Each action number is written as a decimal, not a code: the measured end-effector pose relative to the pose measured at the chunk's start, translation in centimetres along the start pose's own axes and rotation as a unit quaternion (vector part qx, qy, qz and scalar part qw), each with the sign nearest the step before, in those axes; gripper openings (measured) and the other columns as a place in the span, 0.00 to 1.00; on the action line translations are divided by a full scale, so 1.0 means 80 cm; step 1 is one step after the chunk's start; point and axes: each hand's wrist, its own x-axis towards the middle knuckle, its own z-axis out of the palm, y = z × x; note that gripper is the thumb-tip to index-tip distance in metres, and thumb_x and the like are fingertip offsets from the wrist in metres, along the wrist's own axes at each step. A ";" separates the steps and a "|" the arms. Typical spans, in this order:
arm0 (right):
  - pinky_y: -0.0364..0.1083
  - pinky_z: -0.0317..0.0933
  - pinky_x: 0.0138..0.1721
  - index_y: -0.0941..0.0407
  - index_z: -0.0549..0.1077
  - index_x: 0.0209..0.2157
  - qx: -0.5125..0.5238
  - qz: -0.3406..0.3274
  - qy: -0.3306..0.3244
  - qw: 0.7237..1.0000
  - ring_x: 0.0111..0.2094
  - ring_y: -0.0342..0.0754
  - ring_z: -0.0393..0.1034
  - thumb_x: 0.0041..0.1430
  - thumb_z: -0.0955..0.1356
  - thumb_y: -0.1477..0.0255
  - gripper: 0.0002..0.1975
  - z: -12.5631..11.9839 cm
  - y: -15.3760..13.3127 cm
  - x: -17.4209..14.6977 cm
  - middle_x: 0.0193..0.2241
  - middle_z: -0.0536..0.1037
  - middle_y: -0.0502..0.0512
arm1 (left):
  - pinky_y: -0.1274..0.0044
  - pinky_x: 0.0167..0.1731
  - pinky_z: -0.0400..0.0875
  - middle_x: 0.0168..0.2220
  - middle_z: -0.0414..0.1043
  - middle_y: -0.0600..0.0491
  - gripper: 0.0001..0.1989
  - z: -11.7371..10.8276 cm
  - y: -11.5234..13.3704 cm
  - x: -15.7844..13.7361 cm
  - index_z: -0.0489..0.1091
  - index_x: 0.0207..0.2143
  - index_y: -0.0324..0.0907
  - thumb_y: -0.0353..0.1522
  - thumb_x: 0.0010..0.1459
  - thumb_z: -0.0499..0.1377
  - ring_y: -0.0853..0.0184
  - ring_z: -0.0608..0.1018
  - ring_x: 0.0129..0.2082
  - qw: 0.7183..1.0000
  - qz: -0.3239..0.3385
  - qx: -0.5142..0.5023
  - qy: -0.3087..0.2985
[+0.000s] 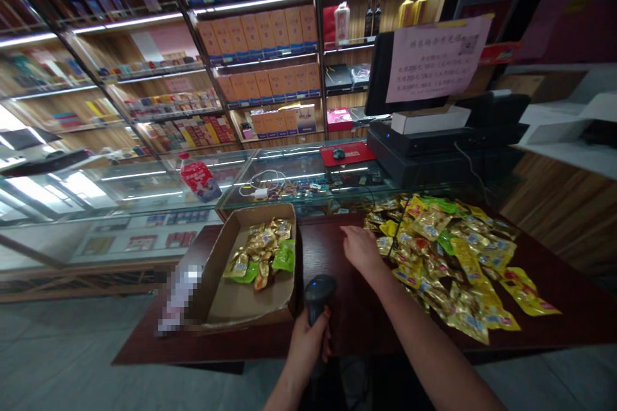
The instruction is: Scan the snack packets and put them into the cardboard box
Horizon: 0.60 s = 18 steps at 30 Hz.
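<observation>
My left hand (307,341) is wrapped around the handle of a dark barcode scanner (320,289), which has a small blue light on its head. My right hand (360,249) reaches over the tabletop just left of a heap of snack packets (434,250). Its fingers point left, loosely apart, and I see nothing in them. The packets are shiny gold, yellow and green. Left of the scanner sits a shallow open cardboard box (212,282) with several gold and green packets (263,247) inside.
The dark red table (318,237) meets a glass counter (270,160) holding a white cable (260,192), a red-labelled bottle (197,178) and a mouse on a red pad (357,153). A monitor with a pink notice (436,61) stands behind the heap. Shelves of boxed goods line the back.
</observation>
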 end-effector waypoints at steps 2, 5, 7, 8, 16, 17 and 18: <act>0.61 0.49 0.61 0.59 0.74 0.55 -0.111 0.063 -0.008 0.992 0.57 0.60 0.68 0.63 0.60 0.81 0.22 -0.012 0.039 -0.006 0.53 0.78 0.68 | 0.82 0.08 0.58 0.17 0.67 0.61 0.31 0.000 0.000 0.000 0.67 0.37 0.41 0.56 0.44 0.66 0.73 0.67 0.10 1.000 0.004 -0.005 -0.010; 0.66 0.45 0.60 0.62 0.74 0.55 -0.131 0.109 -0.010 0.985 0.55 0.64 0.69 0.63 0.58 0.83 0.23 -0.020 0.072 -0.011 0.49 0.79 0.74 | 0.83 0.08 0.58 0.17 0.67 0.61 0.29 0.001 -0.001 0.000 0.67 0.36 0.41 0.56 0.45 0.66 0.73 0.67 0.10 1.000 0.009 -0.001 -0.019; 0.66 0.43 0.60 0.63 0.74 0.55 -0.106 0.116 -0.007 0.987 0.56 0.65 0.68 0.63 0.60 0.82 0.22 -0.020 0.079 -0.009 0.48 0.79 0.75 | 0.83 0.08 0.58 0.17 0.67 0.61 0.29 0.001 -0.002 0.000 0.67 0.36 0.41 0.55 0.46 0.66 0.73 0.67 0.10 1.000 0.011 0.002 -0.019; 0.66 0.43 0.61 0.63 0.74 0.55 -0.088 0.117 -0.005 0.989 0.57 0.66 0.67 0.62 0.62 0.81 0.21 -0.019 0.079 -0.008 0.48 0.79 0.74 | 0.83 0.08 0.58 0.17 0.67 0.61 0.29 0.001 -0.002 0.000 0.67 0.36 0.41 0.55 0.46 0.66 0.73 0.67 0.10 1.000 0.012 0.003 -0.017; 0.50 0.67 0.46 0.54 0.78 0.43 0.226 0.115 0.021 0.967 0.41 0.54 0.78 0.55 0.70 0.67 0.14 0.020 0.051 -0.019 0.39 0.83 0.56 | 0.83 0.08 0.58 0.17 0.67 0.61 0.32 -0.001 0.001 -0.008 0.68 0.39 0.40 0.57 0.45 0.66 0.73 0.66 0.10 1.000 0.028 -0.002 0.000; 0.49 0.69 0.42 0.54 0.78 0.44 0.260 0.122 0.026 0.957 0.38 0.53 0.78 0.57 0.68 0.64 0.15 0.028 0.047 -0.025 0.36 0.83 0.54 | 0.83 0.08 0.58 0.17 0.66 0.61 0.32 -0.001 0.003 -0.012 0.68 0.39 0.40 0.57 0.45 0.66 0.74 0.66 0.10 0.999 0.032 0.001 -0.004; 0.49 0.70 0.39 0.55 0.78 0.45 0.288 0.128 0.029 0.949 0.36 0.53 0.79 0.58 0.66 0.61 0.17 0.036 0.043 -0.031 0.34 0.83 0.53 | 0.83 0.08 0.58 0.17 0.67 0.61 0.31 -0.002 0.006 -0.016 0.68 0.38 0.40 0.56 0.46 0.66 0.74 0.65 0.10 0.999 0.037 0.008 -0.011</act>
